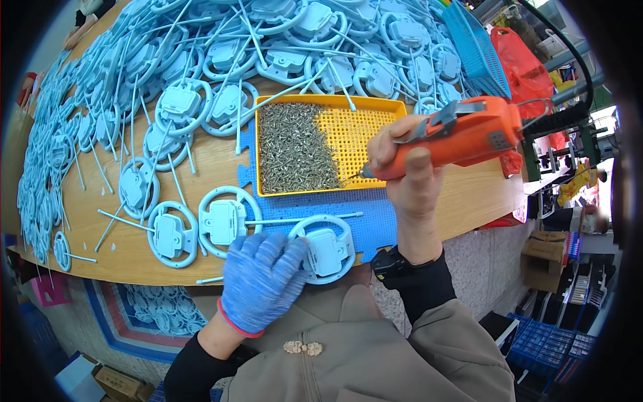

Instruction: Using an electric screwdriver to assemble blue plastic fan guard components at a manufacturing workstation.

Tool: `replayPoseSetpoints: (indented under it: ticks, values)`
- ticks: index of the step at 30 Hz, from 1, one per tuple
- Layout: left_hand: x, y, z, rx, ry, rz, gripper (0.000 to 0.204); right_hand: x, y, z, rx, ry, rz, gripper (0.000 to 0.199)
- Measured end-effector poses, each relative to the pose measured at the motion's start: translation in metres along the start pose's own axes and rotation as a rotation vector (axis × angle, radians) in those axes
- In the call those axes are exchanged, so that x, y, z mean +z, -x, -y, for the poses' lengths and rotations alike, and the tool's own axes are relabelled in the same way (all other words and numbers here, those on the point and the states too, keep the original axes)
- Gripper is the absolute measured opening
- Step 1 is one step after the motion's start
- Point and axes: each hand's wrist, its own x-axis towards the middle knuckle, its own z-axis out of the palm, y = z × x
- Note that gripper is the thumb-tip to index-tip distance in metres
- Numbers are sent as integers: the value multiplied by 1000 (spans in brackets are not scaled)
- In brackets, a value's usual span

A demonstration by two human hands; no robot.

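Note:
My left hand (263, 278), in a blue knit glove with a red cuff, is closed at the left rim of a light blue ring-shaped plastic part (326, 252) at the table's near edge. A flat box sits inside this ring. In my bare right hand (410, 177) is an orange electric screwdriver (462, 132), its bit pointing left over the near right side of a yellow tray (335, 100). Small silver screws (295, 147) fill the tray's left part. Whether the bit carries a screw is too small to tell.
Similar light blue parts with long stems (224, 222) lie left of the tray; a large pile (281, 60) covers the far side. Blue foam matting (372, 221) lies under the tray. A blue basket (477, 50) and red bag (519, 70) stand far right. A black cable (583, 53) trails from the screwdriver.

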Motion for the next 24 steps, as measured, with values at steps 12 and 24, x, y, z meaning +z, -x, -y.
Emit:
replayPoseSetpoints:
  ticks: [12,24]
  values:
    - [33,-24,-15,-53,60,-171,56,36,40,53,-48,-62,93,65]
    - [28,-23,-20,-107,28,-152,60,39,57,39,-5,-210,146,48]
